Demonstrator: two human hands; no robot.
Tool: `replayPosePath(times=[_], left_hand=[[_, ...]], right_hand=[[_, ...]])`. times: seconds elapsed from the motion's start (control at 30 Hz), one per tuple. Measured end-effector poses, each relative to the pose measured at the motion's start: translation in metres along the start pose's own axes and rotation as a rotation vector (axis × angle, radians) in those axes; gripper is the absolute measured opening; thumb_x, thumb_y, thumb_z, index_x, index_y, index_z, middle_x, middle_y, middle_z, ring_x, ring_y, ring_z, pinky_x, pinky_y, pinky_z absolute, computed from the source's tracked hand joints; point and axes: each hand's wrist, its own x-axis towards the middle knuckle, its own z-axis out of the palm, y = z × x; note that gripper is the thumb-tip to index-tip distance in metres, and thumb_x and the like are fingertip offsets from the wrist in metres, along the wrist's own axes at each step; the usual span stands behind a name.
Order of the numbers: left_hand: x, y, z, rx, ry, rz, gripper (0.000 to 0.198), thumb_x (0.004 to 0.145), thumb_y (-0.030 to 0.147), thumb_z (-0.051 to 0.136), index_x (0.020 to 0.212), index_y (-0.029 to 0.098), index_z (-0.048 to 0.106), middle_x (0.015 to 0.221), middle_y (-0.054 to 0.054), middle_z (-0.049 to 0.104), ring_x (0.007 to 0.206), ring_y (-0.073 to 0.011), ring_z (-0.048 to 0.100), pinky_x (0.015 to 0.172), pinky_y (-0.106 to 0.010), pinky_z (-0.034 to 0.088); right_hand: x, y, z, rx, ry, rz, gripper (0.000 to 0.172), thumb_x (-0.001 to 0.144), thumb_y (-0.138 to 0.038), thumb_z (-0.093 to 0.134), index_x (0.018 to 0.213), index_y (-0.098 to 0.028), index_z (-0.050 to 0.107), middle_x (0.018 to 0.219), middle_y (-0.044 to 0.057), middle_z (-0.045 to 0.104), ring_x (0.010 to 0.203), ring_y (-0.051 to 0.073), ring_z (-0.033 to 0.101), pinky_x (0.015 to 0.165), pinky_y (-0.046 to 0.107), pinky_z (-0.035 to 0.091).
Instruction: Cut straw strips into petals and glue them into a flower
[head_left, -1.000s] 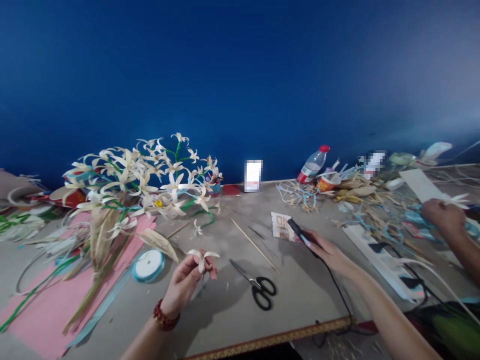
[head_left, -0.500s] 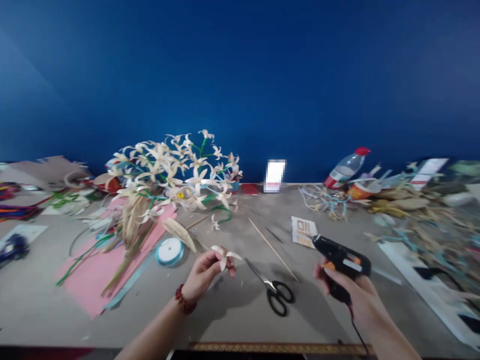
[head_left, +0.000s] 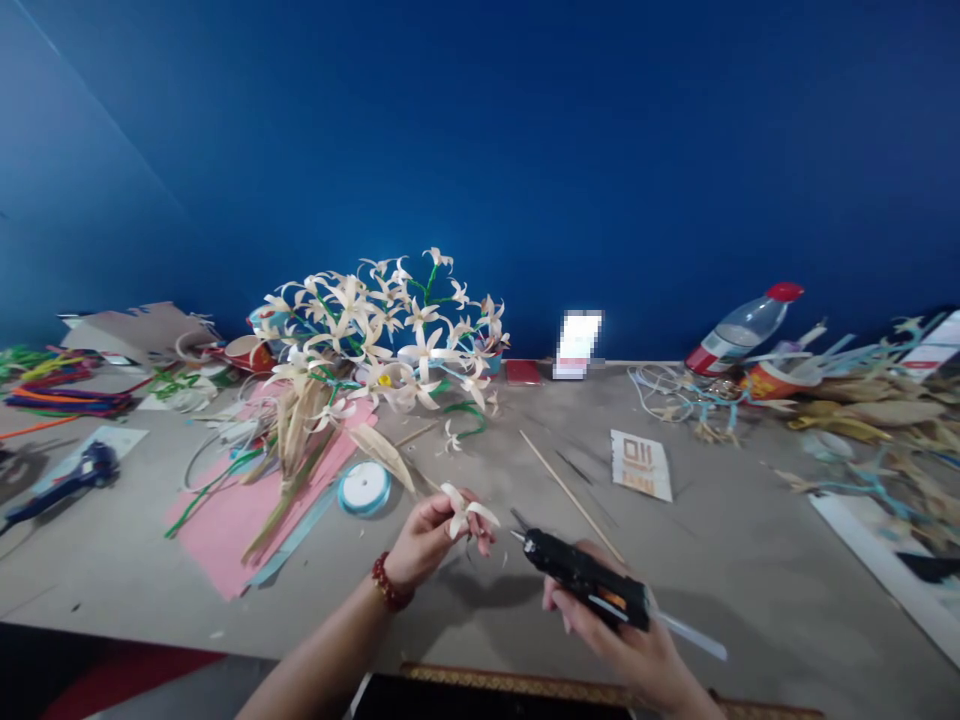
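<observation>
The white flower is pinched in the left hand above the table — just leftward of the black glue gun gripped in the right hand, whose long axis slants toward it, near but apart.

Straight out to a deep blue wall, plain and wide, paler toward the left, crossed there by a thin slanting line. And down to a grey bench, set against it, softly shadowed, dark below the near edge.
</observation>
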Motion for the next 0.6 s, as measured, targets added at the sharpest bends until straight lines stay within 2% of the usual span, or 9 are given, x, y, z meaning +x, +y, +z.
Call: replayPosePath(times=[0.13,0.23,0.33,0.47,0.6], left_hand=[[0.0,0.004,0.005,0.004,0.02,-0.024,0.029,0.077,0.039,0.074,0.072,0.011,0.066,0.077,-0.006,0.062,0.063,-0.0172,0.064,0.062,-0.031,0.051],[-0.001,0.006,0.006,0.0,0.033,-0.026,0.031,0.076,0.041,0.074,0.071,0.011,0.065,0.072,-0.004,0.061,0.059,-0.0155,0.062,0.069,-0.035,0.052],[-0.001,0.005,0.005,-0.003,0.032,-0.029,0.031,0.077,0.041,0.074,0.072,0.011,0.065,0.071,-0.004,0.062,0.058,-0.0146,0.061,0.074,-0.038,0.052],[-0.002,0.006,0.005,-0.002,-0.02,-0.037,0.031,0.077,0.041,0.074,0.073,0.011,0.066,0.074,-0.005,0.063,0.058,-0.0148,0.063,0.073,-0.036,0.053],[-0.002,0.007,0.009,0.039,-0.04,-0.067,0.034,0.077,0.043,0.073,0.071,0.01,0.065,0.072,-0.005,0.063,0.059,-0.0155,0.063,0.069,-0.033,0.052]], right_hand=[[0.0,-0.004,0.012,0.107,0.107,0.043,0.03,0.079,-0.049,0.066,0.079,-0.019,0.062,0.063,0.003,0.064,0.05,0.013,0.053,0.051,0.024,0.048],[-0.001,-0.003,0.018,0.141,0.153,0.093,0.034,0.075,-0.051,0.071,0.083,-0.019,0.062,0.061,0.003,0.065,0.049,0.013,0.053,0.048,0.025,0.047],[0.001,-0.001,0.02,0.178,0.179,0.108,0.037,0.076,-0.053,0.069,0.083,-0.018,0.062,0.06,0.003,0.065,0.047,0.013,0.052,0.047,0.025,0.046],[0.009,0.002,0.019,0.191,0.203,0.059,0.032,0.078,-0.048,0.07,0.075,-0.017,0.064,0.062,0.004,0.066,0.049,0.013,0.053,0.051,0.026,0.048],[0.027,-0.001,0.022,0.224,0.241,0.01,0.028,0.075,-0.043,0.074,0.077,-0.016,0.067,0.068,0.005,0.067,0.055,0.015,0.058,0.055,0.028,0.051]])
